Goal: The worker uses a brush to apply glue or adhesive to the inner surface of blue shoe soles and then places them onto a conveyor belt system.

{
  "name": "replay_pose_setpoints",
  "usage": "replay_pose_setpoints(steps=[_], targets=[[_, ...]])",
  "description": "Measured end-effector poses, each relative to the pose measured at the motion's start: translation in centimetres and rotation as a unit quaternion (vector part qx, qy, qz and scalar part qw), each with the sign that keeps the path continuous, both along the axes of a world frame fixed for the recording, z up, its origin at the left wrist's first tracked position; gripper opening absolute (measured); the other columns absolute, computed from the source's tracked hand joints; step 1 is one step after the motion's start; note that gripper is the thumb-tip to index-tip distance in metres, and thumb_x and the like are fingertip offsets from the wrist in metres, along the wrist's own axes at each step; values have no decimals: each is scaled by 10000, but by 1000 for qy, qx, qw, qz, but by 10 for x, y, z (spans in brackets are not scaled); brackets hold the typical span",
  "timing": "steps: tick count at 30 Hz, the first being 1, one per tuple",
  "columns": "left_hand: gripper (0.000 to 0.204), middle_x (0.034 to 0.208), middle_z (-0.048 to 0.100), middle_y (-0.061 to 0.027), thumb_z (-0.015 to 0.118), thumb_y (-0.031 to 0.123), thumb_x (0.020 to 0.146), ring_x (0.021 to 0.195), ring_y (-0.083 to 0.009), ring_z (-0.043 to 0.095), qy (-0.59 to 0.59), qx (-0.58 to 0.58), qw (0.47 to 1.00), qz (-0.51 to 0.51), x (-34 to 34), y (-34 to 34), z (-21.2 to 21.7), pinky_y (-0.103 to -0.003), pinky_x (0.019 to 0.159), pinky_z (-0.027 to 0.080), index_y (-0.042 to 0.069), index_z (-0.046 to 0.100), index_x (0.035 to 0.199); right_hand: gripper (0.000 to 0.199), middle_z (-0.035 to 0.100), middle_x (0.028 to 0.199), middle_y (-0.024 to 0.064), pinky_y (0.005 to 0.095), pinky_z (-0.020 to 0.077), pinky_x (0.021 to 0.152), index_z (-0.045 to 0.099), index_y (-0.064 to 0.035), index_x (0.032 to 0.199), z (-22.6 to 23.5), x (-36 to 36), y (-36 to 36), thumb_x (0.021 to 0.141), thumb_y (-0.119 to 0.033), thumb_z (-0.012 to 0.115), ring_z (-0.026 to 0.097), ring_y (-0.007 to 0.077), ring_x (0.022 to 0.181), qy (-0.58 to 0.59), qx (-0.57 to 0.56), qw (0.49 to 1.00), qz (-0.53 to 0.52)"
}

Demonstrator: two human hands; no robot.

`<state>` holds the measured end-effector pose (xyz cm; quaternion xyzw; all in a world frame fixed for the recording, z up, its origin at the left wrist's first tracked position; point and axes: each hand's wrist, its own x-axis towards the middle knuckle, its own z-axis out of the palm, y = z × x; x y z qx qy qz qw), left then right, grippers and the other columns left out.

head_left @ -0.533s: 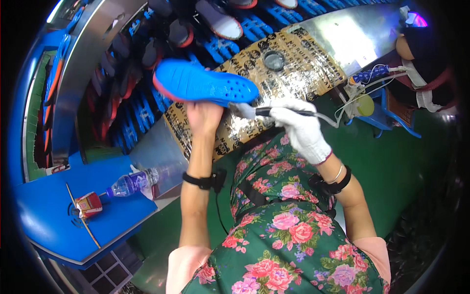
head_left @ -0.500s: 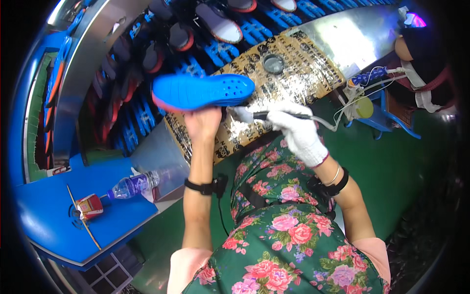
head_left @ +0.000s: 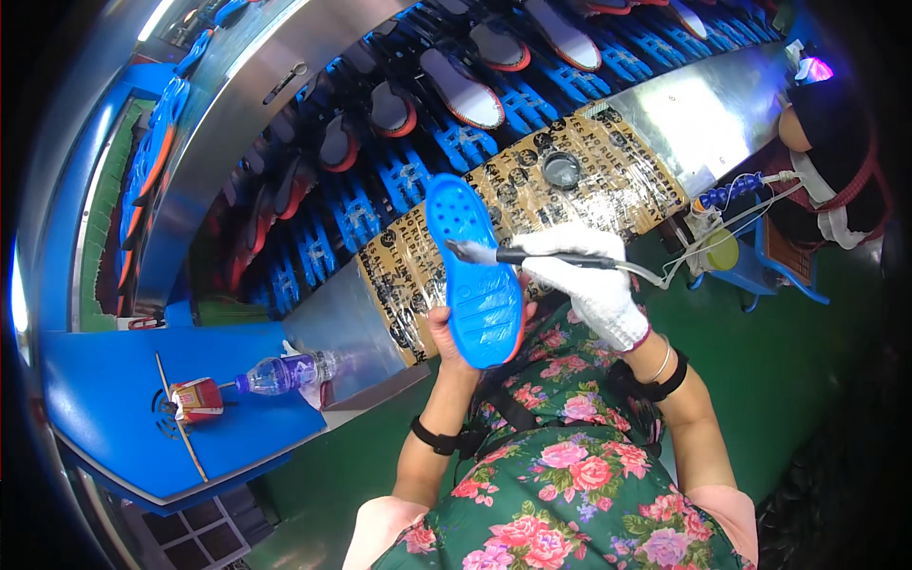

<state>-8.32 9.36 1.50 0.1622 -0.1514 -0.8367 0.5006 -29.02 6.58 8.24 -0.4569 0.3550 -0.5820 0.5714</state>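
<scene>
My bare left hand [head_left: 450, 340] is closed around the heel end of a blue shoe sole [head_left: 483, 304], whose reddish edge shows at the lower right. The sole stands nearly lengthwise before me, its inner face up, with small round hollows toward the far end and ridges near the heel. In a white knit glove, my right hand [head_left: 587, 275] grips a black-handled brush [head_left: 551, 257] with a cord or tube trailing from its back end. The brush's pale, flat head lies against the sole's inner face, just below the hollows.
Beneath the sole runs a ledge wrapped in printed brown tape [head_left: 617, 171], bearing a small round dish [head_left: 561, 170]. Beyond it a conveyor carries shoe parts [head_left: 462, 87] on blue holders. A bottle [head_left: 285, 372] and a red box [head_left: 199, 400] lie on the blue surface at left. Someone sits at right.
The sole has turned from lying crosswise to nearly lengthwise and come nearer to me. The brush, earlier beside the sole's lower edge, now touches its inner face.
</scene>
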Motion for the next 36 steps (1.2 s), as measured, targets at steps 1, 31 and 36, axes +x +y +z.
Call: replay_pose_setpoints(steps=[1, 31, 36], targets=[[980, 1498, 466, -224, 696, 584, 765, 1348, -463, 481, -2, 2, 1000, 1, -6, 1, 11, -699, 1115, 360, 156, 332, 1569, 229, 753, 1003, 106, 304, 571, 826, 761, 4, 1078, 11, -2, -1, 849, 4, 764, 708, 168, 903, 74, -68, 995, -11], [909, 1567, 416, -157, 440, 702, 970, 1415, -337, 436, 32, -46, 993, 106, -29, -28, 20, -515, 1183, 350, 38, 276, 1569, 205, 768, 965, 120, 353, 568, 781, 776, -45, 972, 44, 19, -10, 769, -30, 801, 735, 248, 861, 197, -342, 918, -44], [871, 1517, 470, -149, 457, 741, 940, 1376, -352, 476, -57, -26, 988, 144, -28, -35, 29, -552, 1173, 348, 137, 346, 1557, 211, 765, 953, 124, 351, 572, 784, 781, -67, 988, 38, 20, -9, 780, -36, 794, 730, 258, 860, 262, -356, 887, -134]])
